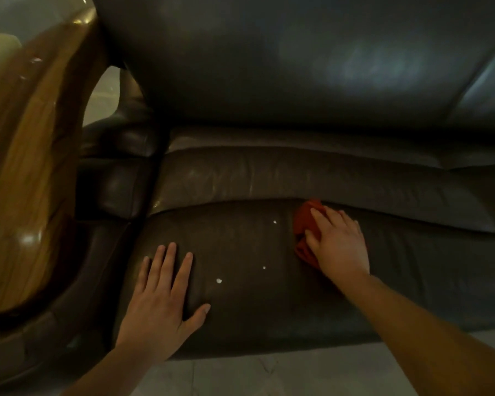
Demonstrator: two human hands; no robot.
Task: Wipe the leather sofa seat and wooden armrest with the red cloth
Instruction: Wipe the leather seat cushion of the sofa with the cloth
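The dark brown leather sofa seat (pixel 255 304) fills the middle of the head view. My right hand (pixel 337 244) presses the crumpled red cloth (pixel 303 224) flat on the seat cushion, near the seam behind it. Most of the cloth is hidden under the palm. My left hand (pixel 163 295) lies flat on the seat's left part, fingers spread, holding nothing. Three small white specks (pixel 219 280) sit on the leather between the hands. The glossy wooden armrest (pixel 26 167) curves along the left edge.
The leather backrest (pixel 297 58) rises behind the seat. A padded leather side panel (pixel 120 184) sits between armrest and seat. Pale floor tiles (pixel 269 375) show below the sofa's front edge.
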